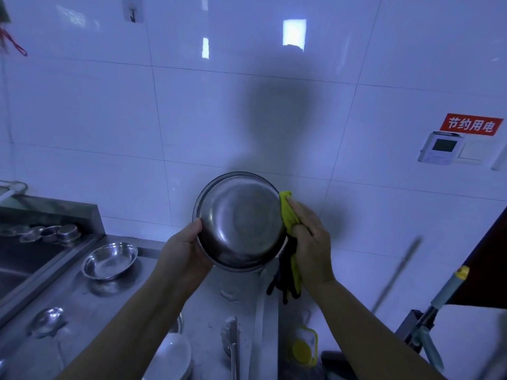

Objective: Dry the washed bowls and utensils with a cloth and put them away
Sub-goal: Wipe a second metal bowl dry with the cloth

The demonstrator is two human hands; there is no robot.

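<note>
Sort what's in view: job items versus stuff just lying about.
Job: steel bowl in left hand; yellow cloth in right hand; second bowl; ladle.
Lying about: wall hook, red sign, black gloves.

Round stainless-steel bowl: held up, tilted, hollow facing camera.
Yellow-and-black cloth: pressed against bowl's right rim, tail hanging below.

This was a working kitchen, likely a canteen or restaurant one — a long stainless steel counter ran beside a sunken steel sink, with metal bowls and small steel cups set out on it. Large white wall tiles rose behind — bearing an adhesive hook, a red printed sign and a wall controller.
</note>
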